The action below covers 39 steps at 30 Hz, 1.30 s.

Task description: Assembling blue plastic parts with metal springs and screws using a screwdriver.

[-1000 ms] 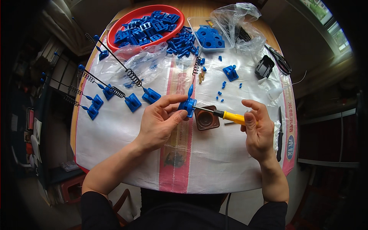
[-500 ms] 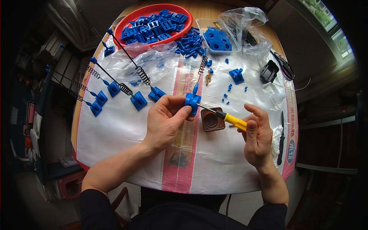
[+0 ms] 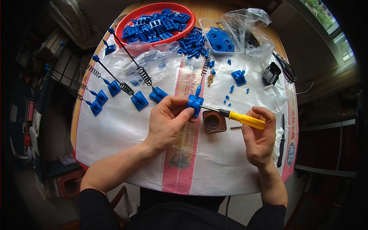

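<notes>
Blue plastic makes up the small piece [image 3: 196, 102] over the middle of the table [image 3: 214, 9], well in from its near edge; the left hand [image 3: 168, 120] pinches it between thumb and fingertips, and a thin stem with a dark coil [image 3: 205, 67] points from it toward the far edge; the right hand [image 3: 261, 138] has its fingers curled about the rear of a yellow-handled screwdriver [image 3: 245, 119], thumb below the handle, though I cannot tell whether every finger touches it; the shaft's tip meets the piece's right side; just nearer the near edge sits a brown square dish [image 3: 221, 127]; toward the far edge lie brass-coloured screws [image 3: 210, 79], and behind them a heap of blue pegs [image 3: 191, 43]; a red basin [image 3: 118, 30] of blue parts fills the far left corner; toward the left edge stand blue bases [image 3: 139, 102] with springs; scissors [image 3: 288, 69] and a knife [image 3: 281, 151] lie along the right edge.
</notes>
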### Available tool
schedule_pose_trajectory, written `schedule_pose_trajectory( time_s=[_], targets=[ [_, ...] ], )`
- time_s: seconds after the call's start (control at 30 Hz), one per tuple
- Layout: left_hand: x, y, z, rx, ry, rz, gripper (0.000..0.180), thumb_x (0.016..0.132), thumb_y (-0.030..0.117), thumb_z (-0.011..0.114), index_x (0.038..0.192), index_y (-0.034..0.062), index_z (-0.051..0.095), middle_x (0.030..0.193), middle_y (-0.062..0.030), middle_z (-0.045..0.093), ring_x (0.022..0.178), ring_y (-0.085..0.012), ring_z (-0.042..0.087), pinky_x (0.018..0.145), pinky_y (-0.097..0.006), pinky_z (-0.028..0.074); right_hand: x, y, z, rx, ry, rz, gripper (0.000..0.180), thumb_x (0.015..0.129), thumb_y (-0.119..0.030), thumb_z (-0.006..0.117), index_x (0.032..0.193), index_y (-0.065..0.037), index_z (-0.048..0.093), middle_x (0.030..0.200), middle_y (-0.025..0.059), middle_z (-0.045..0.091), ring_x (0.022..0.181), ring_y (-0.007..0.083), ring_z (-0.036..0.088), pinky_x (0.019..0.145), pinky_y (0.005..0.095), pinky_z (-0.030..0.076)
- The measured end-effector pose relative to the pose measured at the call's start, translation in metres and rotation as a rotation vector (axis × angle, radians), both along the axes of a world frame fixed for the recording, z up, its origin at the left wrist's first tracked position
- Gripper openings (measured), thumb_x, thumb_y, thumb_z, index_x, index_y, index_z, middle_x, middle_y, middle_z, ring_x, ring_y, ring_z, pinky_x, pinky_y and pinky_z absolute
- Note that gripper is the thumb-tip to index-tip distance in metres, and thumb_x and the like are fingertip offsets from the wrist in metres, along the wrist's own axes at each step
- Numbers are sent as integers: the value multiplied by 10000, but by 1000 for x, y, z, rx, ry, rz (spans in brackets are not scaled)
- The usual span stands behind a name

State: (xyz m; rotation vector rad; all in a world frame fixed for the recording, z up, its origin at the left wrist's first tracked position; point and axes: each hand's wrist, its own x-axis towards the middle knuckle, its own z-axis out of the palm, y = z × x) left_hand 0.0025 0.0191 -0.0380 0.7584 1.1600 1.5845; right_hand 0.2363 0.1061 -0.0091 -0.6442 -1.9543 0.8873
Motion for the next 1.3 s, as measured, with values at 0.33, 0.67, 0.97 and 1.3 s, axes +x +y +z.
schedule_pose_trajectory(
  time_s=[0.33,0.67,0.97,1.3],
  targets=[
    [0,2,1,-11,-9,1,204,971,-9,629,1157,-40,551,1095,-140,691,950,-166,701,834,-295,610,-1,-2,3,-245,70,30,307,1064,-188,517,1310,-3,517,845,54,633,690,77,569,639,222,478],
    [-3,0,1,-20,-20,-5,212,974,-4,626,1168,-42,547,1093,-140,691,955,-168,701,834,-293,609,8,3,8,-425,-56,70,376,1022,-99,578,1359,-22,430,989,96,629,806,102,593,713,230,475],
    [-3,0,3,-26,-12,-13,219,974,-2,629,1170,-49,544,1108,-144,687,958,-171,699,838,-297,607,6,3,5,-434,6,96,417,1000,-72,605,1369,-25,417,943,74,584,832,94,571,742,222,474],
    [-5,0,2,-36,-39,12,217,981,21,633,1180,-40,572,1066,-130,699,918,-163,699,820,-301,601,5,2,5,-337,16,122,438,1016,-144,613,1388,-18,419,1022,97,609,829,116,603,744,233,500]
  ],
)
